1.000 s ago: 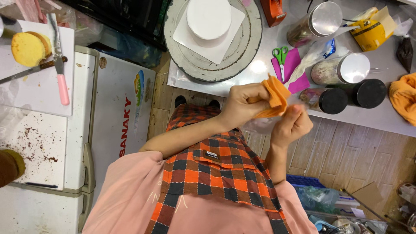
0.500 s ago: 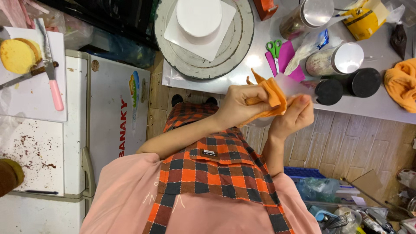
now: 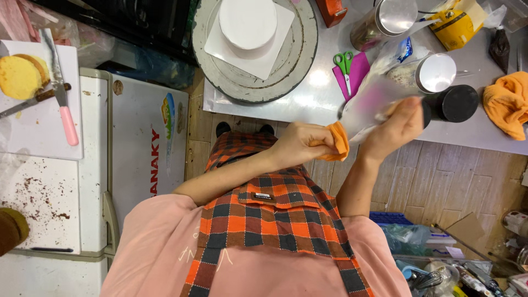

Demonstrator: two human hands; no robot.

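Risen since before, right hand (image 3: 393, 127) grips a blurred blade (image 3: 369, 105); left hand (image 3: 300, 144) clutches orange cloth (image 3: 336, 142).

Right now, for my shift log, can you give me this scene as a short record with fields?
left hand: left hand closed on an orange cloth
right hand: right hand grips a flat pale tool, motion-blurred, kind unclear
contact: cloth meets the tool's lower end
table: steel table bears a turntable with a white round cake
nearby: green-handled scissors, black jar, second orange rag
side: yellow sponge and pink-handled knife on a white board
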